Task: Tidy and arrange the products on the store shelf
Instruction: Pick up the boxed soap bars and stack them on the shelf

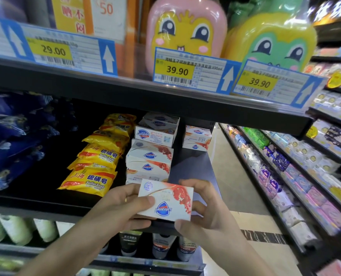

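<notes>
Both hands are on one white Safeguard soap box at lower centre of the frame, and its logo reads upside down from here. The left hand grips the box's left end, thumb curled over the top face, fingers underneath. The right hand grips the right end, fingertips over the far edge, thumb at the near corner. The box sits just in front of the dark shelf, apart from the stack of matching Safeguard boxes right behind it in mid-frame. A further box stands alone to the right of that stack. Left of the stack, yellow sulfur soap packs lie heaped. Far left, blue packets, blurred, possibly wipes. Upper frame: price tags reading 39.90 before a pink cartoon bottle.
</notes>
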A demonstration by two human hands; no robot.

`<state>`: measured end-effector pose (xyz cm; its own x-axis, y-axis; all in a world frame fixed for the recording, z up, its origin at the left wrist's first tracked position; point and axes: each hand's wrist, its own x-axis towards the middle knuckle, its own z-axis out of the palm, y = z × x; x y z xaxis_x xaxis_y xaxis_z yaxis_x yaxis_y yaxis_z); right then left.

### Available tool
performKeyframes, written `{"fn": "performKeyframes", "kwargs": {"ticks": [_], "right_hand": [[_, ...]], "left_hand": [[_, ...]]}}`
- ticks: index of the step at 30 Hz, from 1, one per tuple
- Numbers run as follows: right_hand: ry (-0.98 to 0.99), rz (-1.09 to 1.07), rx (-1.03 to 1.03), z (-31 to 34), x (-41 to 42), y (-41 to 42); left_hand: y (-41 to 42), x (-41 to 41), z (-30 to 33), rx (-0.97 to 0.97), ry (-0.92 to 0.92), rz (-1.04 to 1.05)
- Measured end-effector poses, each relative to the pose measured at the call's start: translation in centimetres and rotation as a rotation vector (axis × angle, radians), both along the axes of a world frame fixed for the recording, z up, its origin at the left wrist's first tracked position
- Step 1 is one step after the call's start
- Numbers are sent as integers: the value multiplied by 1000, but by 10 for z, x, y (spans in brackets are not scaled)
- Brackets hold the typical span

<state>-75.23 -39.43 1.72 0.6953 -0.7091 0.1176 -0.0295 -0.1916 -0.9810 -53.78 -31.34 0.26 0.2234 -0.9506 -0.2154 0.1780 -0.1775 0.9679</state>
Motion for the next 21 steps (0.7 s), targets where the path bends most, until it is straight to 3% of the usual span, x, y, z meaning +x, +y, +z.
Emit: {"fn": "performKeyframes", "kwargs": {"ticks": [4, 6, 10, 11, 13, 15, 17, 19, 21], "right_hand": [[165, -164, -594, 0, -4, -1], [196, -176, -782, 1, -3, -5], [34, -176, -705, 15, 3, -18], [-10, -188, -668, 21, 5, -21], [-51, -215, -608, 32, 14, -29], [-44, -243, -601, 42, 26, -40], [-2, -244, -615, 50, 40, -51], [65, -231, -646, 51, 52, -61], [100, -229, -661, 47, 62, -67]], "left_hand": [[3, 2, 0, -28, -28, 1], [3, 1, 2, -67, -21, 27], [-6, 4, 9, -81, 264, 195], [-7, 6, 8, -82, 249, 232], [-4, 9, 0, -131, -50, 259], [5, 13, -15, -238, -561, 185], [9, 15, -27, -309, -935, 102], [6, 12, -33, -315, -1126, 55], [-1, 10, -35, -341, -1196, 7]]}}
